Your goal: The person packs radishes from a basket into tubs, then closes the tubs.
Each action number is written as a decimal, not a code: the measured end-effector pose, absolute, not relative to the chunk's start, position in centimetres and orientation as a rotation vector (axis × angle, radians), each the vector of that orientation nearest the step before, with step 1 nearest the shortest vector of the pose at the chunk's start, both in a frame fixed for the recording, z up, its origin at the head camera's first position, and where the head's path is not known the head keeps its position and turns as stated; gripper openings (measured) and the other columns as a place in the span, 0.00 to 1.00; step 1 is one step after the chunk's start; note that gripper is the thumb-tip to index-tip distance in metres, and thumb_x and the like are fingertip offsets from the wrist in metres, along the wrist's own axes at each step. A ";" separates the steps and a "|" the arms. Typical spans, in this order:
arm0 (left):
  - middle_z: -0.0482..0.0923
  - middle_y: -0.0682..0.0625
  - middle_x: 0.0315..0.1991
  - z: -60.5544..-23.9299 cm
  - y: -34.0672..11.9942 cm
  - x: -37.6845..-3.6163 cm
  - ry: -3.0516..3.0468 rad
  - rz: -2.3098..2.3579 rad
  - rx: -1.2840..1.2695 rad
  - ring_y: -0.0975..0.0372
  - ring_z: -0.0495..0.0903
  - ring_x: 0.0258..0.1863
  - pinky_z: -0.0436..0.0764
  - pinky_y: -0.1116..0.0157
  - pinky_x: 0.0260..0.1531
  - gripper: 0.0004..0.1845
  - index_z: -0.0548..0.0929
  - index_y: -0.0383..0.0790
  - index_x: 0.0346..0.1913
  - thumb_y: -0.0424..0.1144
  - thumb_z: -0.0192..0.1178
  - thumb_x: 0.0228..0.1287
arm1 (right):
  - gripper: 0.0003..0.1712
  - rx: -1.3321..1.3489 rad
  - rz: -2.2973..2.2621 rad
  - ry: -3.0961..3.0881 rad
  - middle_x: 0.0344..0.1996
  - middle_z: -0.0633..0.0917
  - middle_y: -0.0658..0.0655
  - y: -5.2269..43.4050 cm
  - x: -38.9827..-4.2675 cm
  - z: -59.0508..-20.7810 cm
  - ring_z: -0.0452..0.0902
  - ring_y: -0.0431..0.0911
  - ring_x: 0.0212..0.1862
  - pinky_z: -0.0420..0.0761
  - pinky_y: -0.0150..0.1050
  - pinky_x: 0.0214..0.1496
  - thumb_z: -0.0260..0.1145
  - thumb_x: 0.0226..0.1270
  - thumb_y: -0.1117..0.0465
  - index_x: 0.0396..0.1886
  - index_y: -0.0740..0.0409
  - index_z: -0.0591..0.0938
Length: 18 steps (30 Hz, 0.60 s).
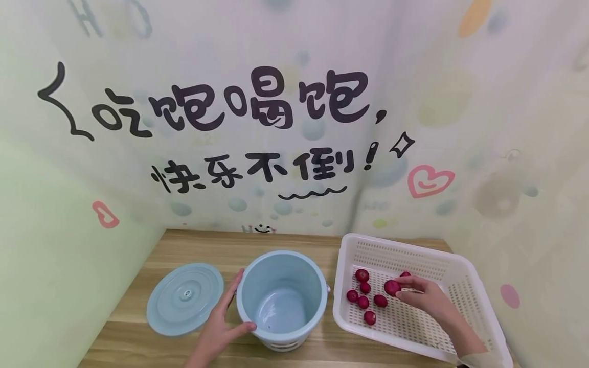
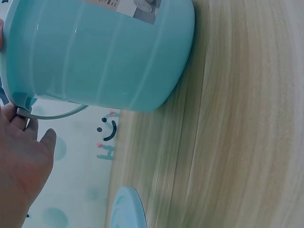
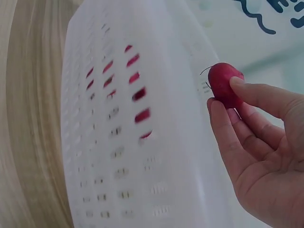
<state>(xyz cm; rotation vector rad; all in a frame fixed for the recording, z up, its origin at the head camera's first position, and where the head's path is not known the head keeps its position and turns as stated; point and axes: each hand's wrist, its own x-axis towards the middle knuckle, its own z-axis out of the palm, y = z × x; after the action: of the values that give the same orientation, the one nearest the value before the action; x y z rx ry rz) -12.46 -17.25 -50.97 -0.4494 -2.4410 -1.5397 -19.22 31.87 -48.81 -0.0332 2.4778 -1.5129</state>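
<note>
My right hand (image 1: 425,296) pinches a small red radish (image 1: 392,288) between thumb and fingers, above the white basket (image 1: 407,345). Thin root hairs stick out from this radish (image 3: 223,83) in the right wrist view. Several more radishes (image 1: 363,302) lie on the basket's floor, mostly toward its left side. At the light blue bucket (image 1: 282,312), my left hand (image 1: 220,322) grips the near-left rim, thumb over the edge and fingers along the outer wall, beside the thin handle (image 2: 57,115). The upright bucket has nothing inside.
A round blue lid (image 1: 186,299) lies flat on the wooden table (image 1: 138,347), left of the bucket. Behind the table hangs a pale wall covering (image 1: 276,153) with black lettering. The basket stands at the right, close to the side wall.
</note>
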 end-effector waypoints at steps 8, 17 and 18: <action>0.55 0.50 0.80 -51.0 -17.2 -12.5 -2.475 -1.541 -0.384 0.83 0.50 0.74 0.59 0.67 0.72 0.60 0.54 0.52 0.80 0.35 0.79 0.45 | 0.27 -0.095 -1.549 2.471 0.51 0.86 0.64 29.7 -19.4 -47.3 0.82 0.33 0.43 0.85 0.34 0.47 0.69 0.66 0.59 0.61 0.69 0.77; 0.55 0.50 0.80 -50.8 -16.7 -12.6 -2.473 -1.579 -0.345 0.67 0.54 0.76 0.58 0.30 0.67 0.60 0.54 0.55 0.79 0.39 0.79 0.43 | 0.27 -0.140 -1.579 2.448 0.50 0.87 0.63 27.3 -19.7 -45.7 0.85 0.37 0.45 0.84 0.33 0.47 0.70 0.66 0.57 0.60 0.67 0.79; 0.55 0.50 0.80 -50.8 -16.6 -12.6 -2.476 -1.575 -0.339 0.60 0.55 0.77 0.58 0.29 0.66 0.60 0.54 0.55 0.79 0.39 0.79 0.43 | 0.27 -0.151 -1.581 2.445 0.50 0.87 0.63 27.1 -19.7 -45.6 0.85 0.38 0.45 0.84 0.33 0.47 0.69 0.66 0.57 0.60 0.67 0.79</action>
<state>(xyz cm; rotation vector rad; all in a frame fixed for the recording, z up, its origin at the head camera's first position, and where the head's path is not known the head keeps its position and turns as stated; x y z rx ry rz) -12.59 -16.63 -50.78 -0.3385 -2.4765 -1.5749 -19.74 27.05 -45.60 -0.1510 2.4447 -1.5815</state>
